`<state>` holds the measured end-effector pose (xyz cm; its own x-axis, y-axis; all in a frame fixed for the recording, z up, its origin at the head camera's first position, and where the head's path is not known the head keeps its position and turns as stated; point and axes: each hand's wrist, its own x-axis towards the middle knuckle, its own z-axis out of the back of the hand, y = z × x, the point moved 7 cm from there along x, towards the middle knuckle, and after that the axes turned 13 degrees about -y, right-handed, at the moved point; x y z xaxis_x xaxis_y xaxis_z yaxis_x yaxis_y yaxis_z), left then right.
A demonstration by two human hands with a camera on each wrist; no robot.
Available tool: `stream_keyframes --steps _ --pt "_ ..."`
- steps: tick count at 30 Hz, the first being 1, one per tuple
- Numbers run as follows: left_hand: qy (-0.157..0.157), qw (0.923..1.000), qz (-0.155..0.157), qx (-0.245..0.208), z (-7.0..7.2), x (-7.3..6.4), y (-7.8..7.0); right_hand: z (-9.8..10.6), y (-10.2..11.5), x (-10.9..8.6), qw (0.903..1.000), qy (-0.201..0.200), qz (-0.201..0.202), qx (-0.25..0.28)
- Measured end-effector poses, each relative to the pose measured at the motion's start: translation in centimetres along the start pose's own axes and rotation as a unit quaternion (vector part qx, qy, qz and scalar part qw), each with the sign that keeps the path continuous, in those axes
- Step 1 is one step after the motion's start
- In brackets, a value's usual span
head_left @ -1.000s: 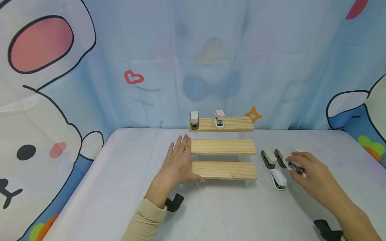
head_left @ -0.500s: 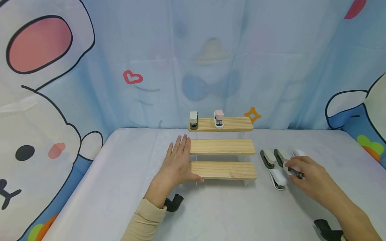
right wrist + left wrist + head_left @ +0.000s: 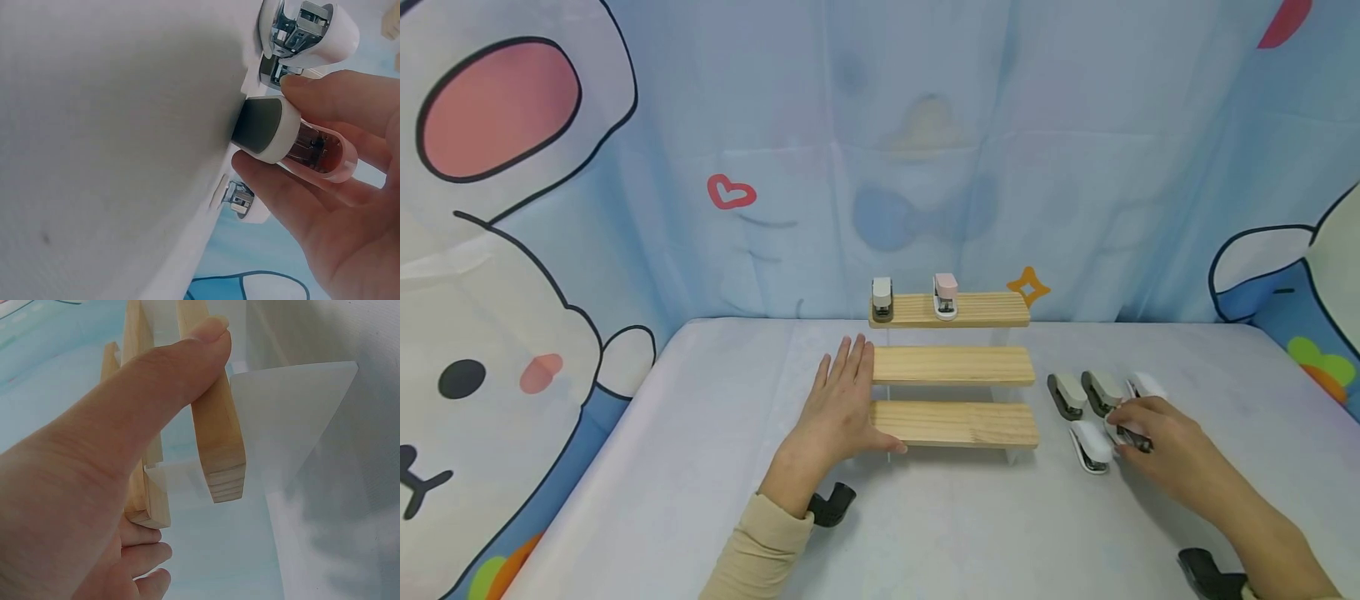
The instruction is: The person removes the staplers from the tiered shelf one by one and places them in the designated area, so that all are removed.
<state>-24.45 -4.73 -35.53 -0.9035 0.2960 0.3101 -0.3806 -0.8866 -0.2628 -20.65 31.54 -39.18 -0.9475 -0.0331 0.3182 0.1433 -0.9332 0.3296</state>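
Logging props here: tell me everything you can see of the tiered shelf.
The shelf has three pale boards, apparently wood, stepping up toward the back, on translucent, plastic-looking side panels. It stands upright on the white-covered table. On the top board stand a white-and-grey stapler at the left end and a pink-and-white stapler near the middle. The left grip lies along the shelf's left side, thumb touching the bottom board.

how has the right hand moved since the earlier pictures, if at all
Yes, slightly: the right hand sits lower in the head view, judged against the wooden shelf.
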Motion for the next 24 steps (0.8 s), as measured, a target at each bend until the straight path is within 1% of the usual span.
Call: stream_keyframes --steps 7,12,16,20,24 --pt "0.001 1.0000 0.000 0.004 0.08 -0.05 -0.06 -0.05 -0.05 0.02 0.9998 0.013 -0.013 -0.003" --pt "0.003 1.0000 0.000 0.006 0.12 -0.05 -0.08 0.21 0.00 0.00 0.9998 0.015 -0.014 0.008" --pt "0.001 1.0000 -0.002 0.009 0.14 -0.03 -0.06 0.46 0.09 -0.08 0.9998 0.012 -0.006 0.016" --pt "-0.001 1.0000 0.000 0.007 0.13 -0.02 -0.02 0.48 0.10 -0.01 0.9999 0.006 -0.003 0.010" --pt "-0.002 1.0000 0.001 0.004 0.10 -0.02 -0.01 0.51 0.29 -0.01 0.9999 -0.011 0.001 0.009"
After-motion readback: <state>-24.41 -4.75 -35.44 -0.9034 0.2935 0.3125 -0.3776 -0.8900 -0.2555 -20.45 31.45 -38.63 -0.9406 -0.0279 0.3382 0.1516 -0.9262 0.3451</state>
